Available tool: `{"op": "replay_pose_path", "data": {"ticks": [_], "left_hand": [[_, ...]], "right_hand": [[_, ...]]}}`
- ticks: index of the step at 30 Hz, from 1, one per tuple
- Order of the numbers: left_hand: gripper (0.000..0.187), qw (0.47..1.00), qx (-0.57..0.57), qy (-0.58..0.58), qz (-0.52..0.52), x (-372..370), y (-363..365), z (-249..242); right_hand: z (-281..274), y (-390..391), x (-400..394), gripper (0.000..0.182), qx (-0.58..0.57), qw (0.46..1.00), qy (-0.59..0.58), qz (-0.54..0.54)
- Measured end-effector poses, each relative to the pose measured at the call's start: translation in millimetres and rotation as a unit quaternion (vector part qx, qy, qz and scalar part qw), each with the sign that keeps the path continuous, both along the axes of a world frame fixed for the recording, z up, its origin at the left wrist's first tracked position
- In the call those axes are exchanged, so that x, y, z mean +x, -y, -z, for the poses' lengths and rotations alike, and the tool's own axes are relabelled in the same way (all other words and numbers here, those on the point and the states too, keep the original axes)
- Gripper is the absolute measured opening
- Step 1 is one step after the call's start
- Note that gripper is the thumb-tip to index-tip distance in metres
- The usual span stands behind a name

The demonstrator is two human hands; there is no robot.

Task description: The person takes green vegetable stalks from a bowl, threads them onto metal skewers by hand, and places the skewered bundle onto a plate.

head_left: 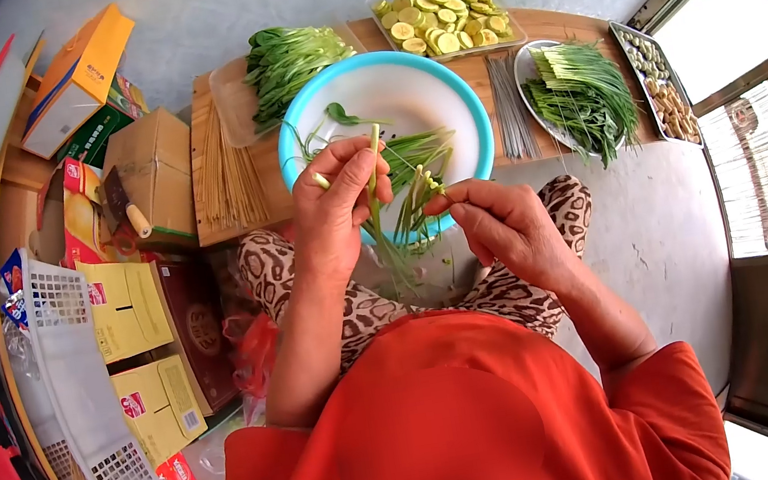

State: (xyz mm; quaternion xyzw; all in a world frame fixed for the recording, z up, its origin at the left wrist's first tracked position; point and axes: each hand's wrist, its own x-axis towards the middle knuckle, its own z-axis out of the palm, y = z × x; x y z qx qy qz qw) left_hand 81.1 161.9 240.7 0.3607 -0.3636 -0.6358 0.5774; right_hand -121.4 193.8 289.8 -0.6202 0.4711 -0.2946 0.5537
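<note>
My left hand (pixel 337 192) is closed around several long green stalks (pixel 376 150), with one cut end sticking up past the fingers and a pale end showing beside the thumb. Level with it, my right hand (pixel 506 227) is pinched, its fingertips against the pale ends of a bunch of greens (pixel 414 206). What exactly sits between those fingertips is hidden. Both hands are over the near rim of a white basin (pixel 471 93) with a blue edge. Inside the basin lie more green stems (pixel 425 149) and a loose leaf (pixel 341 115).
A wooden table (pixel 481 91) carries leafy greens (pixel 288 65), a tub of sliced zucchini (pixel 441 21), wooden skewers (pixel 231 178), metal skewers (pixel 511 107), a plate of long greens (pixel 580 91) and a tray (pixel 659 85). Cardboard boxes (pixel 145 166) and a white plastic basket (pixel 75 366) stand left.
</note>
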Motion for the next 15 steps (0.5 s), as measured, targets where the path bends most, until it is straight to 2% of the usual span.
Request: {"op": "replay_pose_path", "data": {"ticks": [15], "left_hand": [[0.017,1.000,0.006,0.024,-0.016,6.0,1.1,9.0]], "right_hand": [[12.1,3.8,2.8,0.023,-0.009,1.000,-0.013,-0.016]]}}
